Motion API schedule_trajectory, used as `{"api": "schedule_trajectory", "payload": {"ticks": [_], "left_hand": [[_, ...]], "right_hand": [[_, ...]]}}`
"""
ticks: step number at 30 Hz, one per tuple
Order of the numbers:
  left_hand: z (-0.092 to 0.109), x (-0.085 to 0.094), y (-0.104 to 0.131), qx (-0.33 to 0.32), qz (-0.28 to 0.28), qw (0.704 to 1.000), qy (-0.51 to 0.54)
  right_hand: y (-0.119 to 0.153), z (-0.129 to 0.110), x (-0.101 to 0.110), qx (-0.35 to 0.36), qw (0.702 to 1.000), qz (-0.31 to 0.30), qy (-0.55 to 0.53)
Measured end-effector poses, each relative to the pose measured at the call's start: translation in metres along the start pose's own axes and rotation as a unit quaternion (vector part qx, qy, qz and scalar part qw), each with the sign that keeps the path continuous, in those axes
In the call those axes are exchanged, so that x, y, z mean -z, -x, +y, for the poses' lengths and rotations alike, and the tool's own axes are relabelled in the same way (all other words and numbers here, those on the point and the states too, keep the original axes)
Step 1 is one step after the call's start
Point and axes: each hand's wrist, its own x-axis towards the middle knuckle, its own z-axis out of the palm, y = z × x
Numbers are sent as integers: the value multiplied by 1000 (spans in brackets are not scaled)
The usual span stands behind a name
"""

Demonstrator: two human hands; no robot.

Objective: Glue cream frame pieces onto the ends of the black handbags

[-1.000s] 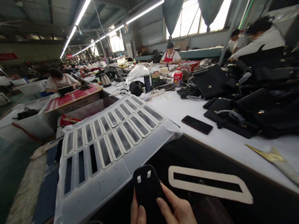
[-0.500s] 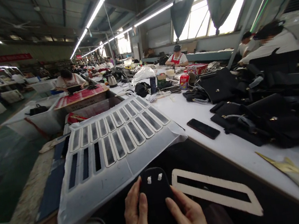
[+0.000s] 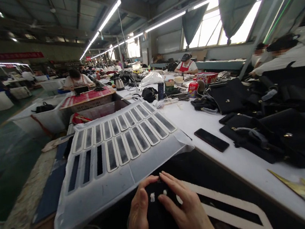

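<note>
Fingers (image 3: 174,181) of left hand (image 3: 137,218) and right hand (image 3: 189,206) grip the black piece (image 3: 159,218) between them.

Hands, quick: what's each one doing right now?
Left hand: curved along the black piece; grip unclear.
Right hand: thumb over its face, fingers near its top; grip unclear.

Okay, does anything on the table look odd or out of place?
Maybe one thing: at the left end of the near row on the rumpled, translucent white sheet, three narrow dark strips lack the cream rounded rims that surround their neighbours. I can't see any spill or obvious damage.
</note>
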Motion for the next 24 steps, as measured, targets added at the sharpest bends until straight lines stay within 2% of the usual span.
{"api": "schedule_trajectory", "payload": {"ticks": [5,13,16,20,22,24], "left_hand": [[-6,3,-3,5,-18,1000,4],[-16,-1,-3,-1,-36,998,52],[-18,0,-3,14,-41,997,72],[-16,3,-2,33,-31,994,104],[-12,2,-1,36,-23,994,103],[-8,1,-2,33,-22,994,98]], "right_hand": [[1,-3,-10,134,987,88,34],[7,3,-6,225,965,103,81],[20,6,-19,222,967,116,53],[33,2,-34,237,956,167,-44],[33,-2,-29,220,961,146,-79],[27,-6,-17,172,977,89,-89]]}}
